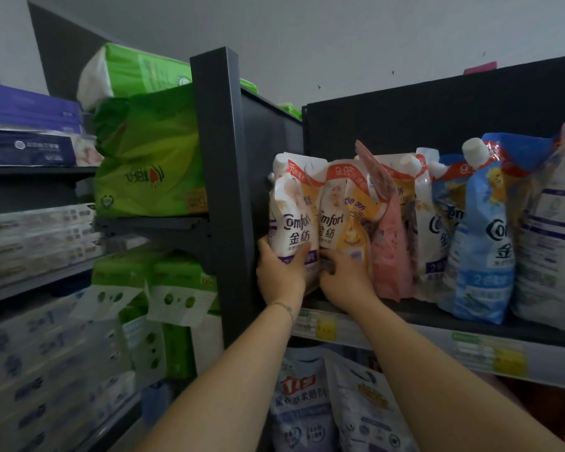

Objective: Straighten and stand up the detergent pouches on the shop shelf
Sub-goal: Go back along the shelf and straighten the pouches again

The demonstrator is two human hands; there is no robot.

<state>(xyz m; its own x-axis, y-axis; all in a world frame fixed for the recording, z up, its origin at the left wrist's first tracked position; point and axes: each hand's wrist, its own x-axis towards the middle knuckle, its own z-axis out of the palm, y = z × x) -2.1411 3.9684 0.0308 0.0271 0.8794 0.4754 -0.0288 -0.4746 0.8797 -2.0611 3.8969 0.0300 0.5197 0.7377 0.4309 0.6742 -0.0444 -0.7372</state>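
Comfort pouches (310,220) crowd the shelf's (405,308) left end, against the upright post (222,177); left hand (279,275) clasps the purple-and-white one's base, right hand (343,278) grips the yellow neighbour's (346,223); straightening seems underway; next, probably, the slumped pink pouch (388,243).

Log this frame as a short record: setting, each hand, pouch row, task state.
setting: shop shelf with a row of spouted pouches
left hand: grips base of white pouch at row's left end
right hand: on base of yellow pouch beside it
pink pouch: leaning, top tilted left
blue pouch: upright, untouched
task state: in progress
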